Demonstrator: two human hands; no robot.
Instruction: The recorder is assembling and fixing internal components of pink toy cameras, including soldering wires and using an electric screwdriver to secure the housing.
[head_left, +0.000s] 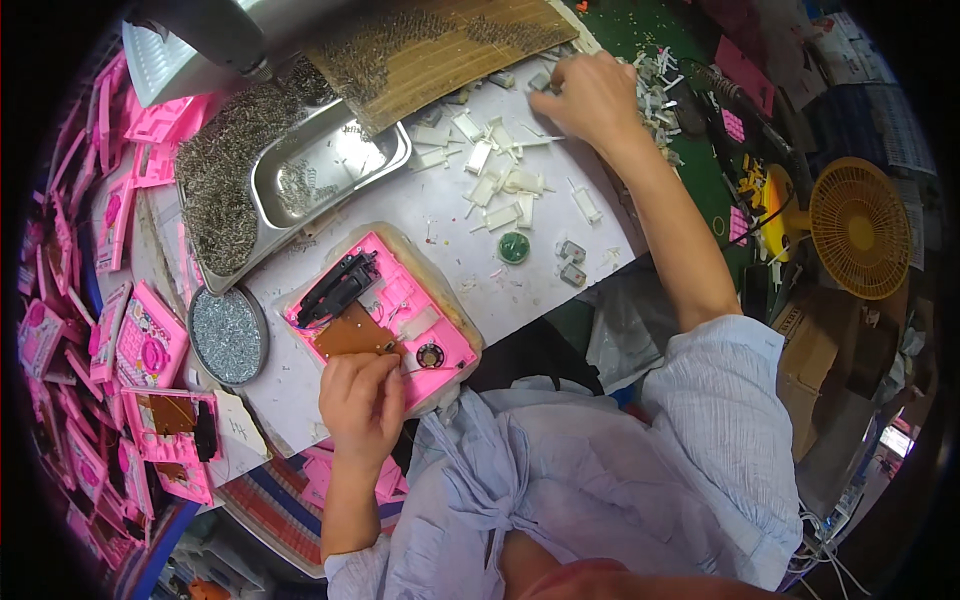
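A pink plastic toy housing (440, 355) lies open on the work table just in front of me. Inside it sit a black plastic mechanism (338, 288), a brown circuit board (352, 332) and a small round black speaker (430, 355). My left hand (362, 405) is at the housing's near left edge, fingers curled and pinched by the board; what is between the fingertips is hidden. At the table's far edge my right hand (592, 97) reaches over small grey metal-cased parts (540, 82), thumb and forefinger apart. White plastic pieces (505, 185) lie scattered between the hands.
A metal tray of screws (222, 190), a smaller steel tray (330, 160) and a round dish (228, 335) stand left. Screw-covered cardboard (440, 50) lies beyond. Pink housings (150, 335) pile up at far left. A dark power driver (215, 35) hangs above; a yellow fan (860, 228) stands right.
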